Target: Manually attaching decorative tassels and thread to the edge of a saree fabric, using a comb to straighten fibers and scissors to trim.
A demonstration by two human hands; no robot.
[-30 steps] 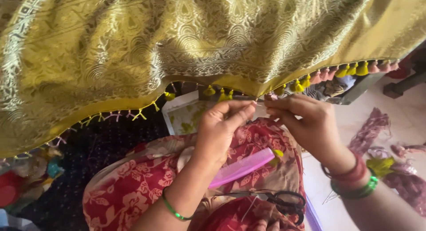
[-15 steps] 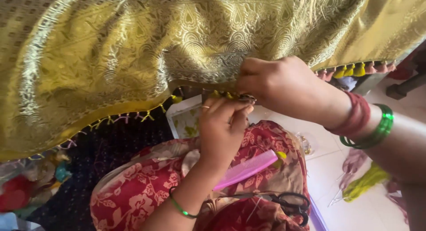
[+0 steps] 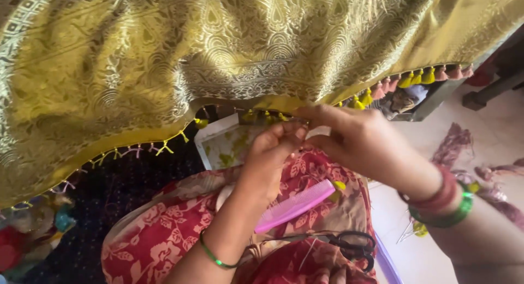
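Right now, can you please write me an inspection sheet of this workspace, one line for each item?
Surface: lap covered in red floral cloth; pale floor to the right.
Job's things: gold brocade cloth hangs across the top; its hem carries small yellow and pink tassels.
Clutter: pink comb and black scissors lie on the lap; a white printed sheet lies under the hem.
Hands: left hand and right hand meet at the hem, fingers pinched together; what they pinch is too small to tell.
Cables: nothing seen.
Surroundings: cloth scraps on the floor, dark furniture leg at right.
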